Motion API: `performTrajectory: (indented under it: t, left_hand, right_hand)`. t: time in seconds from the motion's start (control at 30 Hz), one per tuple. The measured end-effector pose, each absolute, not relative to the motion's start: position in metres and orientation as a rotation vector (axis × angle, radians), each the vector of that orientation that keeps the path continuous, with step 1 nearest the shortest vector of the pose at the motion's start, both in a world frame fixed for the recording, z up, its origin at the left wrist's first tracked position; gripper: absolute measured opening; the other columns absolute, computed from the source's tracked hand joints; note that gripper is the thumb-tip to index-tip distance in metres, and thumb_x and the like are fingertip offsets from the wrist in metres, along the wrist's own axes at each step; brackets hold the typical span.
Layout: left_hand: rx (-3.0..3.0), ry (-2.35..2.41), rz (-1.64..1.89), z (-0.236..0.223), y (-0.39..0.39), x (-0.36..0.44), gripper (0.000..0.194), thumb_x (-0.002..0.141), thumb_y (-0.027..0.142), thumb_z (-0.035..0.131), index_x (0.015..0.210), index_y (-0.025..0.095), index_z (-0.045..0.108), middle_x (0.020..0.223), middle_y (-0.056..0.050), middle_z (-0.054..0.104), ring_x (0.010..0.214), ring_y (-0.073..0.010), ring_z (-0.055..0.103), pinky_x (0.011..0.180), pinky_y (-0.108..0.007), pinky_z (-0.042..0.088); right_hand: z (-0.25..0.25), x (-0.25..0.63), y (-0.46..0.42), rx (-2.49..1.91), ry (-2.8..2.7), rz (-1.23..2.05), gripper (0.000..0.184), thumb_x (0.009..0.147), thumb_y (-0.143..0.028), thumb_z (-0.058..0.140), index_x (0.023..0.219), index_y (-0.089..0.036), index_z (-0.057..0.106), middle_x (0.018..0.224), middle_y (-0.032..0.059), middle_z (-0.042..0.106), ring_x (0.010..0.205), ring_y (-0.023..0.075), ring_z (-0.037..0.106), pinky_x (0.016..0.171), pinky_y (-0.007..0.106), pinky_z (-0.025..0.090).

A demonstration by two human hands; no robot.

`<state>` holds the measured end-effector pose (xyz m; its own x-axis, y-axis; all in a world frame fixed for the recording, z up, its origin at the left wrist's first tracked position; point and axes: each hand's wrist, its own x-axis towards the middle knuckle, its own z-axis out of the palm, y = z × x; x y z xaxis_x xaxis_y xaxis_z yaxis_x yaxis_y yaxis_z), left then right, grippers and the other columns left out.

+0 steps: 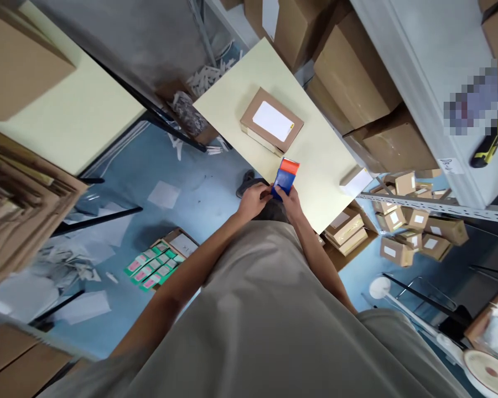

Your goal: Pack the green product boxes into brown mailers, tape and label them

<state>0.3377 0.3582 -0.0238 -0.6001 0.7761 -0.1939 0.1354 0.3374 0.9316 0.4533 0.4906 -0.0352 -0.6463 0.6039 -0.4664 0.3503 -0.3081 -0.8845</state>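
Note:
A small blue packet or box (284, 179) with an orange-red end is held in front of my body, above the near edge of the pale table. My right hand (291, 202) is closed around its lower right side, the thumb lying on the blue face. At its lower left corner, the fingers of my left hand (252, 201) are pinched together against the packet. Just beyond lies a brown cardboard box (249, 119) with a white label (273, 120) on top.
The pale table (232, 91) also bears a small white-faced box (356, 181) at its right edge. Shelving (402, 72) with large cartons (352, 61) stands to the right. On the floor are a carton of green packs (155, 265) and several small boxes (398, 251).

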Motion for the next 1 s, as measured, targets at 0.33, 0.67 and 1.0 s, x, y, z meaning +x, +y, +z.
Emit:
performTrajectory:
  t: [0.33,0.67,1.0]
  left_hand:
    - [0.394,1.757,1.384,-0.019,0.317,0.321,0.078,0.074,0.070,0.094,0.133,0.022,0.081,0.141,-0.015,0.081,0.119,-0.0303,0.076,0.091,-0.038,0.063]
    - [0.724,1.640,1.233,0.023,0.326,0.290,0.055,0.086,0.072,0.087,0.114,0.024,0.090,0.119,-0.011,0.086,0.108,-0.0282,0.079,0.090,-0.036,0.062]
    - [0.722,1.667,1.196,0.012,0.334,0.297,0.027,0.094,0.050,0.084,0.097,0.024,0.088,0.094,-0.006,0.085,0.089,-0.0227,0.077,0.080,-0.033,0.060]
  right_hand:
    - [-0.014,0.510,0.496,-0.926,-2.480,1.962,0.075,0.095,-0.076,0.073,0.141,-0.018,0.064,0.131,0.0173,0.080,0.119,0.0348,0.075,0.111,0.056,0.062]
    - [0.016,0.531,0.513,-0.747,-2.829,1.820,0.058,0.099,-0.067,0.075,0.134,-0.022,0.061,0.108,0.0116,0.079,0.105,0.0362,0.078,0.094,0.050,0.065]
    - [0.023,0.530,0.527,-0.654,-2.998,1.754,0.049,0.098,-0.067,0.072,0.121,-0.026,0.059,0.100,0.0079,0.077,0.087,0.0310,0.074,0.083,0.043,0.060]
